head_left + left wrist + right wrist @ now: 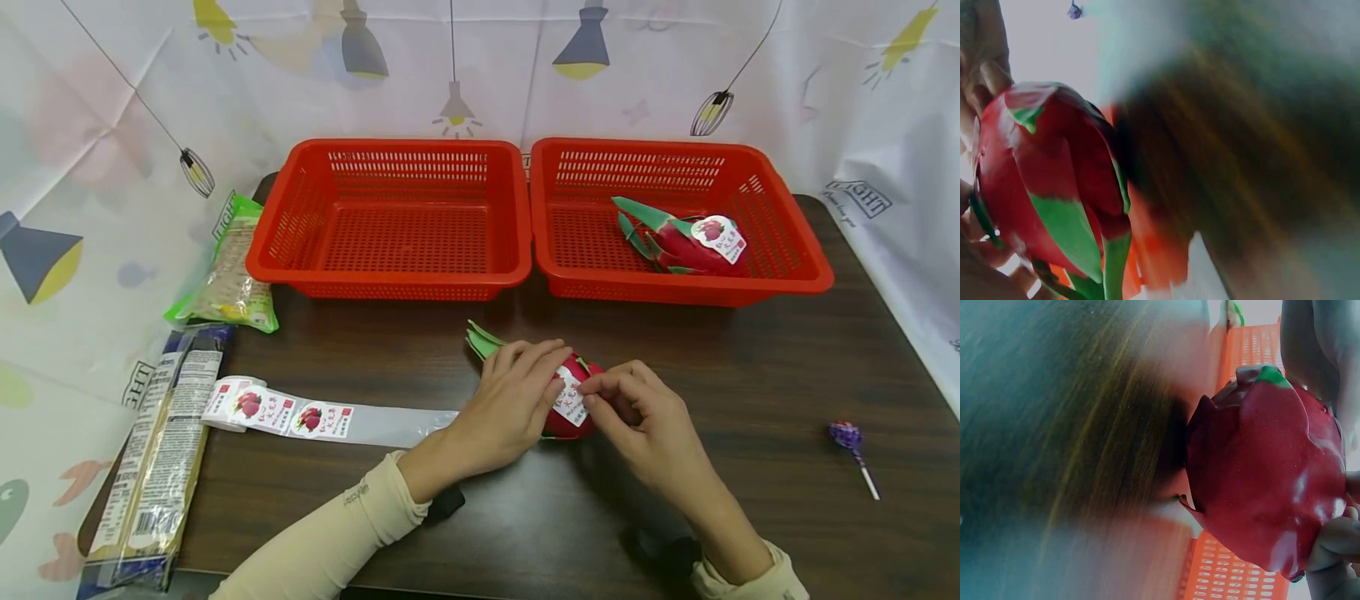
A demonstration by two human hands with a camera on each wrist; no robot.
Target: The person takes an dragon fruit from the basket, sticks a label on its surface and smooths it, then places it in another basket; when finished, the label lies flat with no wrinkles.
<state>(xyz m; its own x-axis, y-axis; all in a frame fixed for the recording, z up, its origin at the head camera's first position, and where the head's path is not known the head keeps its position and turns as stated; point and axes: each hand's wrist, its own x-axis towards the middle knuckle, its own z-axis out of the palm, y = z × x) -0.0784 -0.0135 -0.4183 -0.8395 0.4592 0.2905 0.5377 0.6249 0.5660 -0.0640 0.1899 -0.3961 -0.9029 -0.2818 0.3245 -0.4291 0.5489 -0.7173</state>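
A red dragon fruit [577, 367] with green leaf tips lies on the table in the head view, its leafy end toward the left. My left hand [512, 404] holds it from above, fingers over the top and thumb near a white label sticker [572, 398] on its skin. At the sticker's right edge, my right hand [648, 421] pinches with thumb and index finger. The left wrist view shows the fruit [1054, 169] with its green scales, fingers behind it. In the right wrist view the fruit [1266, 469] shows its rounded red side, with fingers at the lower right.
Behind stand two red baskets, the left one [390, 287] and the right one [675, 292], which contains another labelled dragon fruit [686, 246]. A label roll [232, 404] trails its strip toward my left hand. Bagged goods [232, 267], a long packet [161, 450] and a lollipop [847, 435] lie around.
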